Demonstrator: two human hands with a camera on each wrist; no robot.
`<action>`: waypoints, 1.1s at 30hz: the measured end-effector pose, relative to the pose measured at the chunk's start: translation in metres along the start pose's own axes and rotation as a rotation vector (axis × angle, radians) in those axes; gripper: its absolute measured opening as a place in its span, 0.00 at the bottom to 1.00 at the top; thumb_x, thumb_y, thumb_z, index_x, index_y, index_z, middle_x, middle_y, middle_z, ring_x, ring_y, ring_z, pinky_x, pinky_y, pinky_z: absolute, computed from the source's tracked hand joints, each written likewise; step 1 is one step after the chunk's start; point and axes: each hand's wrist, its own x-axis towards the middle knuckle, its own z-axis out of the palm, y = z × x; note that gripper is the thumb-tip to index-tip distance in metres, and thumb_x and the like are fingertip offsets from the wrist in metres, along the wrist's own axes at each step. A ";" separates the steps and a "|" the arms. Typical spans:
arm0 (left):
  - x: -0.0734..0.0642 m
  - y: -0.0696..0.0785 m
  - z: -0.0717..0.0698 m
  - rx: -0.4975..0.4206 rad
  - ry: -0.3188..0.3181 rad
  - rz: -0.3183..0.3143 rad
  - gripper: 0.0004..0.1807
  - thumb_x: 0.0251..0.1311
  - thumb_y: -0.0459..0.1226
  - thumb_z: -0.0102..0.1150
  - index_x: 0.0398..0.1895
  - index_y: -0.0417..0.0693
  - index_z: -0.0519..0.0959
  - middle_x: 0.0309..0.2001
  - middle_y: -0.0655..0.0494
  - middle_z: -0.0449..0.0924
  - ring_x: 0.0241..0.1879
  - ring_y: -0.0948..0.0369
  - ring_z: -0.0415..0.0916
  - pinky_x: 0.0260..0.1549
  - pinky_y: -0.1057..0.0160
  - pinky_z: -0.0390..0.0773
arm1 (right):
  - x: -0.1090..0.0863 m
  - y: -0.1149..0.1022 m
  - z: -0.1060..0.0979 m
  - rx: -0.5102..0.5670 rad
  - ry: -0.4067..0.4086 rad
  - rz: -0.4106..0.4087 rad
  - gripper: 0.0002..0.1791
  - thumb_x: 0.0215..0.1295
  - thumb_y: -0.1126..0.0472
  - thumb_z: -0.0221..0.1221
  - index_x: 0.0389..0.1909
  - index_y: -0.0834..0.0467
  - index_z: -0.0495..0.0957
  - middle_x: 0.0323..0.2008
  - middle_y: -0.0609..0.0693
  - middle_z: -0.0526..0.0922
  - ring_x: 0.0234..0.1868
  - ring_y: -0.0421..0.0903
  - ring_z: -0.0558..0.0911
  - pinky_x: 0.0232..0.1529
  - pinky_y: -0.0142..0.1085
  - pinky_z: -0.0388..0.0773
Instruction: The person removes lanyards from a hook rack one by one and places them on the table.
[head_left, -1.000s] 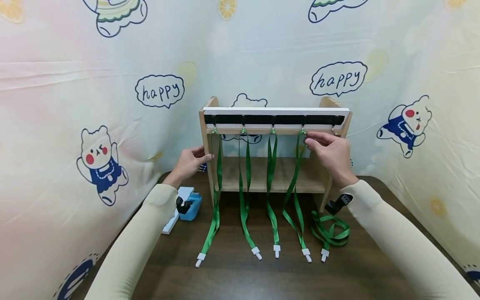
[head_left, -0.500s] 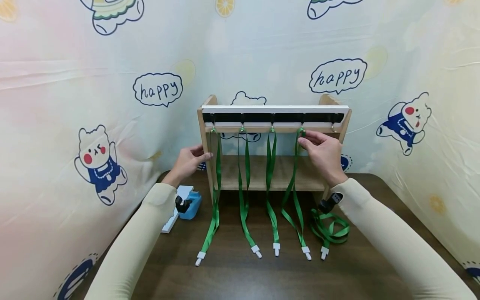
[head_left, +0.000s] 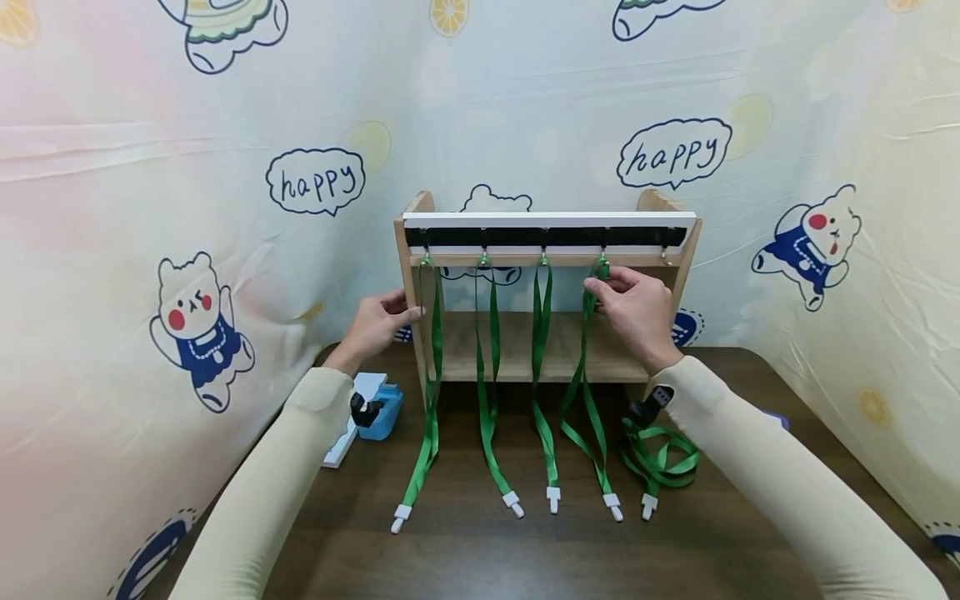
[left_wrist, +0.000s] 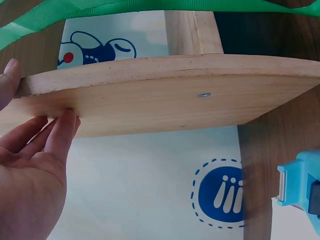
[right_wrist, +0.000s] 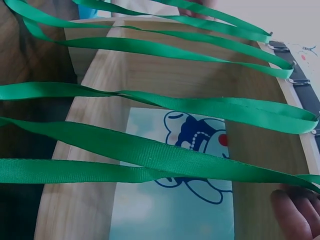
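Observation:
A small wooden shelf stands on the table, with a black hook strip across its top front. My left hand grips the left side panel, thumb in front and fingers behind. Several green lanyards hang from the hooks, their white clips lying on the table. Close under the fourth hook, my right hand pinches the top of the hanging lanyard. In the right wrist view, fingertips show just below that strap; the thumb is hidden. The rightmost hook is bare.
A coiled green lanyard lies on the table at the right, below my right wrist. A blue tape dispenser and a white strip lie left of the shelf. A printed curtain hangs close behind and at both sides.
My right hand has moved left, from beside the fourth lanyard onto its top, thumb now over the strap. The left hand stays on the side panel. The view shifted slightly.

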 end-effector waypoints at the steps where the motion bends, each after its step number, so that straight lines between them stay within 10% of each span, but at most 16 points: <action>1: 0.000 0.000 0.000 0.000 0.000 0.000 0.35 0.68 0.49 0.63 0.74 0.48 0.68 0.69 0.42 0.75 0.67 0.45 0.74 0.69 0.43 0.72 | 0.000 0.000 0.001 -0.004 -0.002 -0.007 0.18 0.66 0.49 0.67 0.49 0.57 0.87 0.41 0.57 0.91 0.34 0.40 0.90 0.34 0.22 0.83; 33: 0.002 -0.001 0.000 -0.013 -0.003 -0.025 0.35 0.68 0.49 0.63 0.75 0.50 0.67 0.70 0.43 0.74 0.68 0.46 0.73 0.70 0.43 0.71 | -0.003 -0.009 -0.001 0.170 -0.034 -0.002 0.18 0.74 0.50 0.59 0.51 0.59 0.86 0.44 0.56 0.91 0.39 0.38 0.91 0.49 0.31 0.85</action>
